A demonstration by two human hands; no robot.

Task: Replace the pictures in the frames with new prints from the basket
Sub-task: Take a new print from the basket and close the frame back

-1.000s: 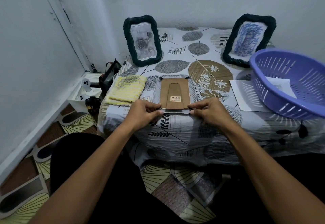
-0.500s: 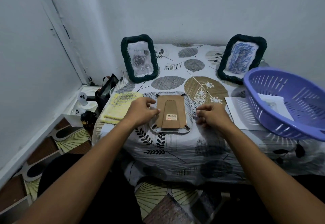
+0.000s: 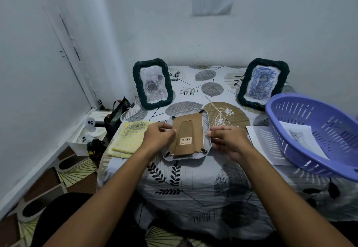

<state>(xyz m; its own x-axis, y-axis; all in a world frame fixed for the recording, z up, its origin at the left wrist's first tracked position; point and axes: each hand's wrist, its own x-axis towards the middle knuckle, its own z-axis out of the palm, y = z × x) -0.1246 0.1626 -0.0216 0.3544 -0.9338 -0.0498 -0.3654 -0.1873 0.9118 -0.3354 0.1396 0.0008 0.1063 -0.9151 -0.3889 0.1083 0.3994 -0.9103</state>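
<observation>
Face-down picture frame (image 3: 188,134) lies at the middle of the table (image 3: 193,188), cardboard back and folded stand up. Left hand (image 3: 157,139) has its curled fingertips at the frame's nine o'clock edge, right hand (image 3: 227,140) likewise at the three o'clock edge; whether either pinches a tab, I cannot tell. Two dark woven frames stand behind, the rose picture (image 3: 153,84) at eleven o'clock, the blue scribble (image 3: 262,83) at one o'clock. At three o'clock the purple basket (image 3: 317,136) holds a print (image 3: 298,134), tilted over a loose sheet (image 3: 261,142). A yellow cloth (image 3: 128,137) lies at nine o'clock.
</observation>
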